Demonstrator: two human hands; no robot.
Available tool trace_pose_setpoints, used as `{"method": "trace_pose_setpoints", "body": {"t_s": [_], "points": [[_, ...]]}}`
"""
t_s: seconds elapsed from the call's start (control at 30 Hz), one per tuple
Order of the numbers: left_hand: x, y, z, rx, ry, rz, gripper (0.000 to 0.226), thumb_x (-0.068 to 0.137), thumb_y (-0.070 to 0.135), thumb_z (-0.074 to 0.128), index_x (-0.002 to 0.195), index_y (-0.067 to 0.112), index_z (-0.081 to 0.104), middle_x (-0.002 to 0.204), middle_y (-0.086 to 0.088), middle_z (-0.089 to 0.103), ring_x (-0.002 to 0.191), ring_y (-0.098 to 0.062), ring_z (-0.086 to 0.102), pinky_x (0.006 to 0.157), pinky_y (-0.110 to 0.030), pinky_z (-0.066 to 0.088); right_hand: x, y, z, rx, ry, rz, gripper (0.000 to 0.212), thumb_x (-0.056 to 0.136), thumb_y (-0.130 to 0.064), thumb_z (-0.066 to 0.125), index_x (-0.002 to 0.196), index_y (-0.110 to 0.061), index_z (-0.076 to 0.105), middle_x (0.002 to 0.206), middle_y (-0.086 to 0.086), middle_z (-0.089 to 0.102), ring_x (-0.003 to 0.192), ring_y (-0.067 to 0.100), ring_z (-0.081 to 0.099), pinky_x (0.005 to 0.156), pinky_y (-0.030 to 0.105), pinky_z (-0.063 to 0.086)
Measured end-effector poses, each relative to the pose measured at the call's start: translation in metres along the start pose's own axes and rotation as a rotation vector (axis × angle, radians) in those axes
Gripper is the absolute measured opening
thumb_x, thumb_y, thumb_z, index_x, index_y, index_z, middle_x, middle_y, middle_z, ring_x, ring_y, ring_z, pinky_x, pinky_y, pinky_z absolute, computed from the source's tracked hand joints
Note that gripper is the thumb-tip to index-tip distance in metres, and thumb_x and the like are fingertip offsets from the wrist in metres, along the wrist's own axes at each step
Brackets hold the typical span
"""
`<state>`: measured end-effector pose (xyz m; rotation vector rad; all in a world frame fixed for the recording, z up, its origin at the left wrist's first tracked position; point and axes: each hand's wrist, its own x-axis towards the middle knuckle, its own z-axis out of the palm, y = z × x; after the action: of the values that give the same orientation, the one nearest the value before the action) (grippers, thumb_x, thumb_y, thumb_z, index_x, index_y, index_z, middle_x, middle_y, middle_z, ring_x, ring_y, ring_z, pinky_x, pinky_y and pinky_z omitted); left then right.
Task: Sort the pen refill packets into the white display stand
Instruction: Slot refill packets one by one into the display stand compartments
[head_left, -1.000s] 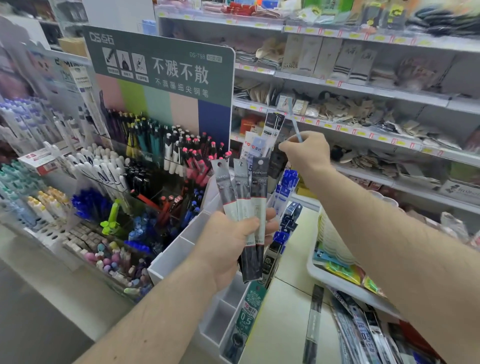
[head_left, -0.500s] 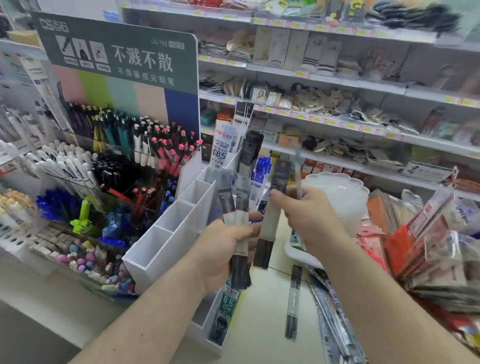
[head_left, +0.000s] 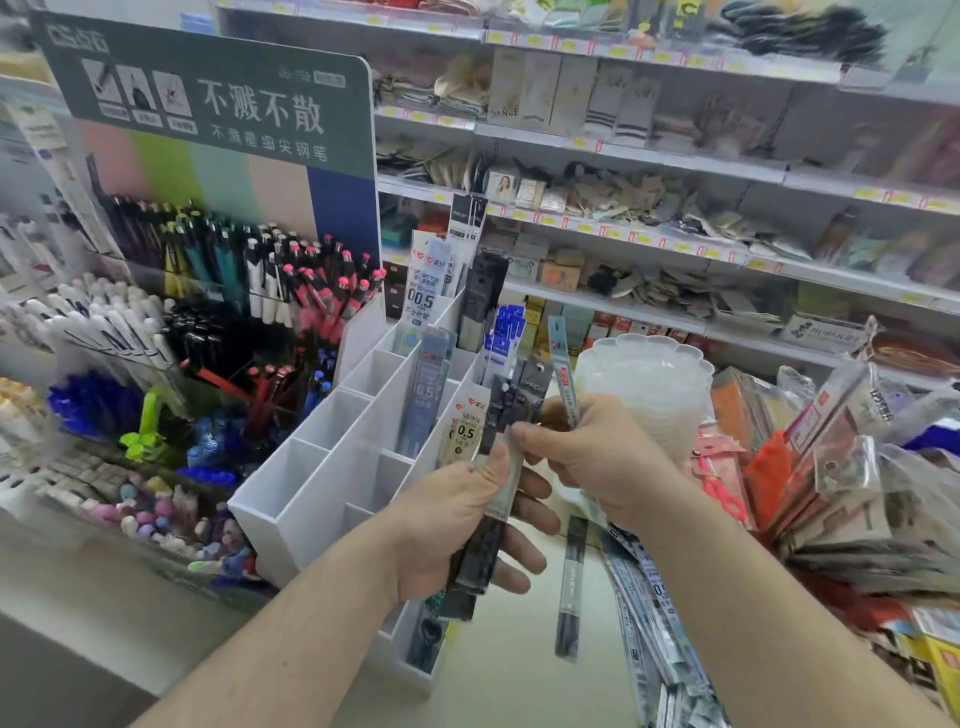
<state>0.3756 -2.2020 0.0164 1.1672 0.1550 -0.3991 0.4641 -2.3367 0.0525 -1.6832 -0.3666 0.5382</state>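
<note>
Frame ctr: our left hand (head_left: 457, 525) gripped dark refill packets (head_left: 488, 540); right hand (head_left: 597, 457) pinched their tops w/ a thin packet (head_left: 563, 374). White display stand (head_left: 332, 467) sat just left; more packets (head_left: 649, 597) on counter (head_left: 519, 675), lower right.

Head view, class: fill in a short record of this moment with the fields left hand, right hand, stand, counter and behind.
left hand: left hand grips a bunch of dark refill packets
right hand: right hand pinches the bunch's top and holds a slim clear packet
stand: white display stand, near compartments bare, far ones holding 0.5 refill packets
counter: loose refill packets lying flat
behind: stack of clear plastic trays
</note>
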Motion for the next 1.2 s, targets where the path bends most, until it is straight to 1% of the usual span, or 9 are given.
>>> {"method": "trace_pose_setpoints", "body": {"t_s": [0.17,0.3,0.4,0.5,0.6,0.7,0.8,1.07,1.2], "points": [[-0.002,0.000,0.002,-0.004,-0.027,-0.031,0.030,0.084,0.033,0.059,0.100,0.008,0.059,0.079,-0.007,0.067,0.055,-0.018,0.061,0.049,-0.029,0.052,-0.002,0.006,0.004,0.032,-0.030,-0.006,0.014,0.091,-0.004,0.066,0.078,-0.009,0.068,0.057,0.001,0.058,0.042,0.007,0.041,0.041,0.017,0.032],[0.002,0.000,0.000,-0.012,0.039,-0.014,0.010,0.097,0.017,0.055,0.098,0.009,0.062,0.076,-0.006,0.065,0.054,-0.017,0.057,0.048,-0.027,0.049,-0.008,0.008,0.007,0.040,-0.061,-0.028,0.022,0.092,0.004,0.062,0.072,-0.005,0.062,0.048,0.003,0.051,0.035,0.008,0.042,0.037,0.015,0.033],[0.003,0.000,0.002,0.037,0.085,0.002,0.010,0.100,0.010,0.051,0.095,0.010,0.061,0.074,-0.004,0.065,0.051,-0.016,0.055,0.046,-0.024,0.045,-0.010,0.009,0.009,-0.015,-0.074,-0.023,0.021,0.091,0.005,0.063,0.073,-0.006,0.065,0.048,0.001,0.054,0.037,0.010,0.042,0.037,0.015,0.033],[0.002,-0.001,0.002,0.058,0.088,0.008,0.013,0.099,0.001,0.049,0.102,0.008,0.059,0.077,-0.005,0.068,0.054,-0.017,0.057,0.046,-0.024,0.044,-0.005,0.009,0.005,-0.040,0.038,-0.033,0.010,0.089,-0.003,0.069,0.093,-0.013,0.071,0.062,-0.006,0.059,0.044,0.000,0.048,0.049,0.016,0.037],[0.000,-0.001,0.000,0.082,0.073,0.005,0.016,0.098,-0.001,0.049,0.108,0.007,0.059,0.081,-0.006,0.070,0.057,-0.018,0.059,0.047,-0.026,0.046,0.002,0.005,-0.003,0.006,0.153,-0.065,0.018,0.088,-0.012,0.073,0.105,-0.019,0.071,0.081,-0.006,0.060,0.048,-0.005,0.051,0.059,0.020,0.035],[0.000,-0.001,0.002,0.098,0.065,-0.002,0.016,0.098,-0.001,0.049,0.107,0.007,0.059,0.081,-0.005,0.070,0.056,-0.018,0.060,0.048,-0.025,0.046,0.006,0.000,-0.004,-0.015,0.116,-0.098,0.009,0.091,-0.007,0.069,0.090,-0.016,0.067,0.061,-0.014,0.059,0.047,-0.005,0.050,0.054,0.014,0.035],[0.002,-0.001,0.002,0.087,0.058,-0.001,0.015,0.097,-0.001,0.051,0.107,0.007,0.059,0.080,-0.006,0.069,0.055,-0.018,0.060,0.048,-0.025,0.046,0.006,0.000,-0.002,-0.062,0.095,-0.137,0.021,0.091,-0.001,0.067,0.077,-0.015,0.062,0.047,-0.017,0.055,0.044,-0.004,0.048,0.049,0.012,0.037],[0.007,-0.002,-0.001,0.101,0.058,0.012,0.015,0.090,0.004,0.058,0.104,0.010,0.061,0.076,-0.004,0.067,0.051,-0.014,0.053,0.046,-0.022,0.039,0.007,0.005,0.004,-0.159,0.112,-0.193,0.024,0.087,-0.001,0.072,0.071,-0.017,0.062,0.058,-0.010,0.057,0.045,-0.002,0.046,0.044,0.011,0.036],[0.011,-0.001,-0.001,0.093,0.067,0.003,0.017,0.085,0.010,0.059,0.102,0.011,0.061,0.067,-0.001,0.058,0.042,-0.009,0.034,0.042,-0.018,0.025,0.010,0.006,0.003,-0.124,0.132,-0.191,0.021,0.086,-0.002,0.073,0.076,-0.015,0.060,0.062,-0.004,0.054,0.046,0.000,0.044,0.044,0.013,0.035]]}}
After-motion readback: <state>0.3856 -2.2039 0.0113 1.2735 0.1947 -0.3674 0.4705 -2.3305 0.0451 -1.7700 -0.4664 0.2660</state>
